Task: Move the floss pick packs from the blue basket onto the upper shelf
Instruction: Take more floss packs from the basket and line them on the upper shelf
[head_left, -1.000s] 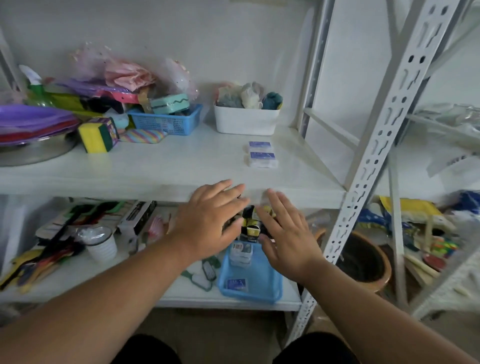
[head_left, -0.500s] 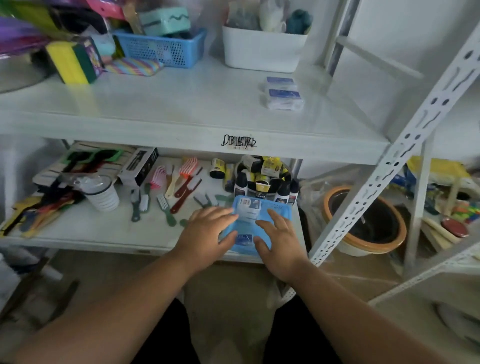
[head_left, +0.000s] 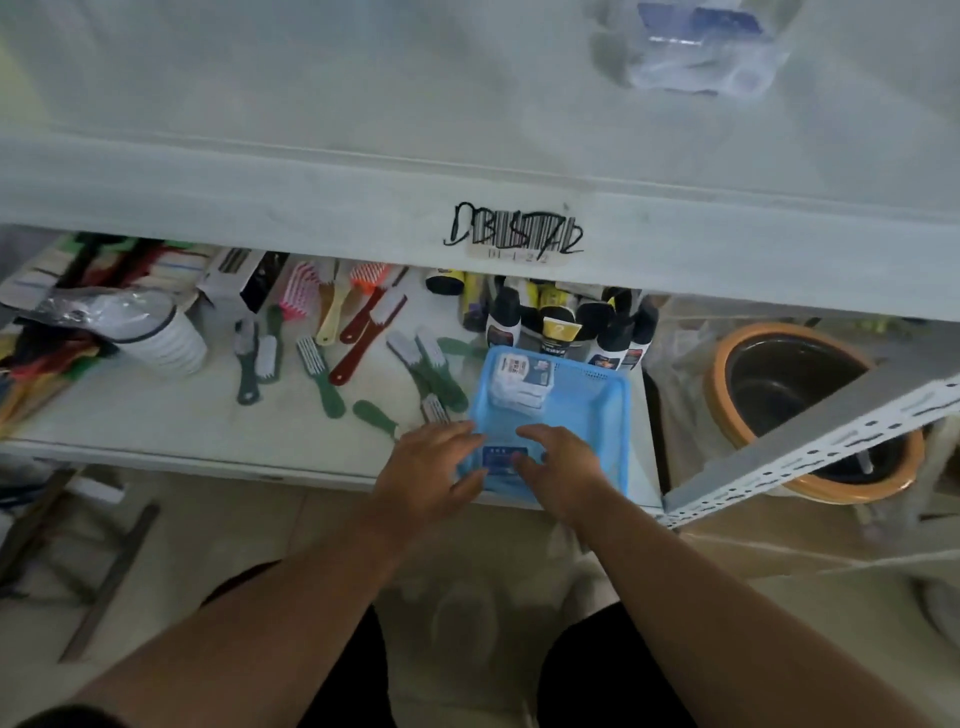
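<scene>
The blue basket (head_left: 597, 415) sits at the front right of the lower shelf. Floss pick packs (head_left: 522, 382) lie stacked at its far end, and one pack with a dark blue label (head_left: 500, 458) lies at its near end. My left hand (head_left: 431, 470) and my right hand (head_left: 558, 467) hover on either side of that near pack, fingers spread and curled toward it; neither holds anything. On the upper shelf (head_left: 363, 130), a clear pack with a blue label (head_left: 696, 47) rests at the top right.
Hairbrushes and small green brushes (head_left: 322, 353) lie scattered left of the basket. Black and yellow bottles (head_left: 561, 322) stand right behind it. A white cup (head_left: 161, 338) stands at the left. A brown pot (head_left: 810, 410) sits beyond the slotted shelf post (head_left: 810, 441).
Both hands dropped from the upper shelf's front edge to the basket's near end. The view tilted down and moved closer, so the upper shelf now fills the top.
</scene>
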